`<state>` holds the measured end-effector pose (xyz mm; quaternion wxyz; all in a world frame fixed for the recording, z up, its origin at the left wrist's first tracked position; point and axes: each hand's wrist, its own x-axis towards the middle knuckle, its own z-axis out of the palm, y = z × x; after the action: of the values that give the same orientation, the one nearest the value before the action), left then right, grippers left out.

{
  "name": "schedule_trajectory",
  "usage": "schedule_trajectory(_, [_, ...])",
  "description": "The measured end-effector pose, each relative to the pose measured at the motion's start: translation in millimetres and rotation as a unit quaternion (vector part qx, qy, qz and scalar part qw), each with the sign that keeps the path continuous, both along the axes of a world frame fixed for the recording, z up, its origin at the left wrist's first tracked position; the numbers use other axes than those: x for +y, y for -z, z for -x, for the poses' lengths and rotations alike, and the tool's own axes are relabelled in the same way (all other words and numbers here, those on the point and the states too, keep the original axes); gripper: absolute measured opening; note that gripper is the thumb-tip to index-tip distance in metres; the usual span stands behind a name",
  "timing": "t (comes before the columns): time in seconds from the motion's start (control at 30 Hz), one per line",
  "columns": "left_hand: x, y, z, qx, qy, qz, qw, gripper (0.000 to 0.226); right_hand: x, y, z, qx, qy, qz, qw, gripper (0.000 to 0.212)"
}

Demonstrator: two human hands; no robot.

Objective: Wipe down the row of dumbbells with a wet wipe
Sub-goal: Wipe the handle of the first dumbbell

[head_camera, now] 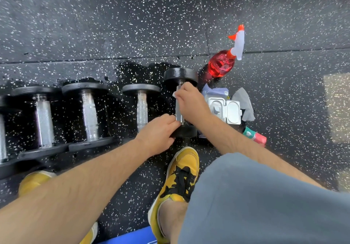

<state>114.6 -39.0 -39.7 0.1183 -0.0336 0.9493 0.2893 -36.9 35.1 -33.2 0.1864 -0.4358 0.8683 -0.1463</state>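
Honestly can't make out a single word or number down here. The wipes pack (225,109) has some print on its blue wrapper and the little pink packet (255,136) has a mark on it, but both are way too blurry to read. Same deal with the dumbbells (89,111): nothing legible on them.

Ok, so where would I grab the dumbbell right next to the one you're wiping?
Probably the bumpy metal handle in the middle of that dumbbell, reaching down from above. It lies flat on the floor, and its round black ends seem to hold the handle up, leaving room for fingers. Other dumbbells sit close on both sides, so reaching in sideways looks cramped.
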Motion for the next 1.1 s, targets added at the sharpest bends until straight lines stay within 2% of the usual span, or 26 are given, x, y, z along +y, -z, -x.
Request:
schedule_trajectory(0.13, [-4,0,-1,-0.018,-0.010,-0.009,1.000,0.046,16,-3,-3,-0.061,-0.053,-0.027,0.996,0.018])
schedule_trajectory(0.23, [-6,0,-1,-0.038,-0.041,-0.034,0.998,0.046,23,0,-1,-0.083,-0.003,-0.005,0.997,0.018])
schedule_trajectory(0.37, [-4,-1,2,-0.092,-0.113,-0.064,0.987,0.042,21,4,-9,-0.069,0.044,0.025,0.996,0.016])
schedule_trajectory(0.53, [-2,-2,3,-0.104,-0.080,-0.032,0.991,0.034,29,1,-7,-0.061,-0.004,-0.004,0.998,0.017])
schedule_trajectory(0.67, [-1,-3,6,-0.087,-0.073,-0.023,0.993,0.034,22,-1,-1,-0.050,0.022,0.007,0.998,0.017])
schedule_trajectory(0.83, [-1,-2,3,-0.090,-0.078,-0.034,0.992,0.035,25,-2,4,-0.080,-0.055,-0.053,0.994,0.018])
schedule_trajectory(1.0, [-1,-3,3,-0.077,-0.075,-0.035,0.994,0.036,18,2,5,-0.042,-0.001,-0.011,0.999,0.017])
schedule_trajectory(1.1, [-2,-3,2,-0.083,-0.077,-0.043,0.993,0.034,28,4,1,-0.076,-0.020,-0.019,0.997,0.016])
